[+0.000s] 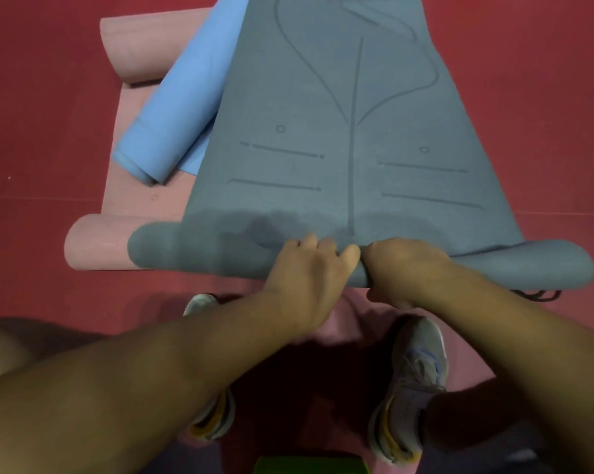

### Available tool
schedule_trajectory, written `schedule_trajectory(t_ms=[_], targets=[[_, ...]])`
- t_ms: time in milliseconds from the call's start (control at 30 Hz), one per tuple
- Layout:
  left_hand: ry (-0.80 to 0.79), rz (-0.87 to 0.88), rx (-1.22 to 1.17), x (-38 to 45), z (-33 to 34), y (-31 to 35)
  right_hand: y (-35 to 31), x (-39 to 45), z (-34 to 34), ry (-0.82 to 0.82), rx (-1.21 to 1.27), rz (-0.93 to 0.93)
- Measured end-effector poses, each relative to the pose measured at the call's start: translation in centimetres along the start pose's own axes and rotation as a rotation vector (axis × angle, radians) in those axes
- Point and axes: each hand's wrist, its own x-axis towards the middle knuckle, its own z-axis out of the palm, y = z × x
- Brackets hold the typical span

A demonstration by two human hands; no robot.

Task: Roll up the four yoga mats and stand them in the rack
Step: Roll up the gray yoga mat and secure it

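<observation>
The rolled near end of the grey mat (323,148) is gripped by left hand (309,271) and right hand (401,268), fingers curled; blue mat (172,107) at 10 o'clock.

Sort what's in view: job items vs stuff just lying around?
Job:
- grey mat, near end rolled, left hand and right hand gripping the roll
- blue mat, partly rolled
- pink mat, curled at both ends

Lying about:
- black cord by the grey roll
- green object, bottom edge
</observation>
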Motion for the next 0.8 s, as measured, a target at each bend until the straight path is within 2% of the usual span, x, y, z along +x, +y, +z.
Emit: schedule_trajectory(t_ms=[67,233,300,367,467,533,667,800], targets=[[-0.050,-0.007,-0.075,0.1,0.1,-0.3,-0.3,-0.1,0.3,0.029,-0.044,-0.029],[-0.314,-0.055,-0.318,1.6,0.4,-2.8,-1.4,-0.6,1.9,0.302,-0.126,-0.072],[-0.380,-0.037,-0.402,1.9,0.3,-3.1,-1.1,-0.5,1.8,0.302,-0.104,-0.076],[-0.297,0.002,-0.336,1.5,-0.2,-2.5,-0.6,-0.1,1.4,0.225,-0.059,-0.066],[-0.016,-0.014,-0.034,0.1,-0.2,-0.9,0.3,0.1,0.1,0.044,-0.011,-0.049],[0.020,0.013,0.018,-0.4,0.2,-0.6,0.6,0.2,-0.3,-0.010,-0.005,-0.099],[-0.171,0.076,-0.129,0.2,1.2,-2.0,-0.5,0.2,1.3,0.027,-0.031,-0.075],[-0.449,0.081,-0.436,1.7,0.2,-3.8,-1.0,-0.2,2.7,0.341,-0.123,-0.041]])
